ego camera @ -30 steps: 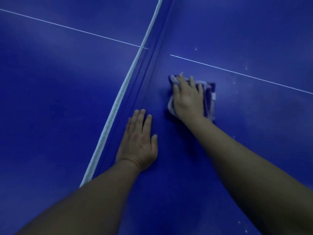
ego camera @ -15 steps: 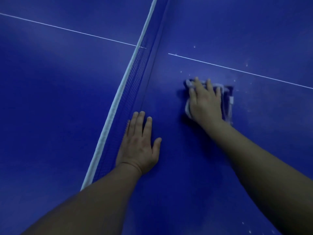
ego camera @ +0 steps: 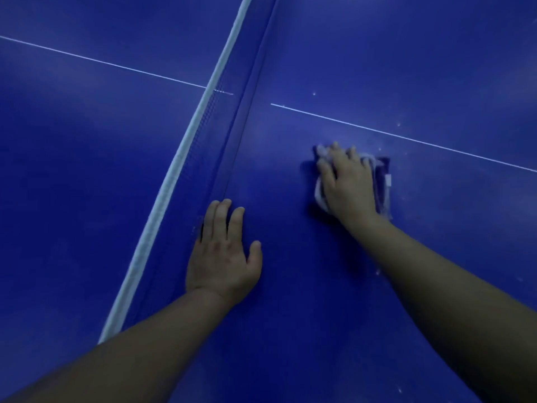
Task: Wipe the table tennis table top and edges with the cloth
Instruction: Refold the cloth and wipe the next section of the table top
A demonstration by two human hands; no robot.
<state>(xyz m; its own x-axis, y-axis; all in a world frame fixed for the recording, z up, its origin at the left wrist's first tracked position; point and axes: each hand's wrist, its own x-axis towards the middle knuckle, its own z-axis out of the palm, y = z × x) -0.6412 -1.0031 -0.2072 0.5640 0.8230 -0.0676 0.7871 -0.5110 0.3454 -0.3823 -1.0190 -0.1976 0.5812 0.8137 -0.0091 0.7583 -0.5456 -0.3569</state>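
Note:
The blue table tennis table (ego camera: 406,68) fills the view. A folded cloth (ego camera: 382,184), white and dark blue, lies on the right half just below the white centre line. My right hand (ego camera: 347,181) presses flat on the cloth with straight fingers and covers most of it. My left hand (ego camera: 223,254) rests palm down on the bare surface, fingers straight, right beside the foot of the net.
The net (ego camera: 180,167) with its white top band runs diagonally from the top middle to the lower left, dividing the two halves. A thin white centre line (ego camera: 406,138) crosses the right half. Small white specks (ego camera: 377,271) dot the surface near my right forearm.
My right hand has slid the cloth to the right, away from the net, keeping just below the centre line. My left hand has stayed planted by the net.

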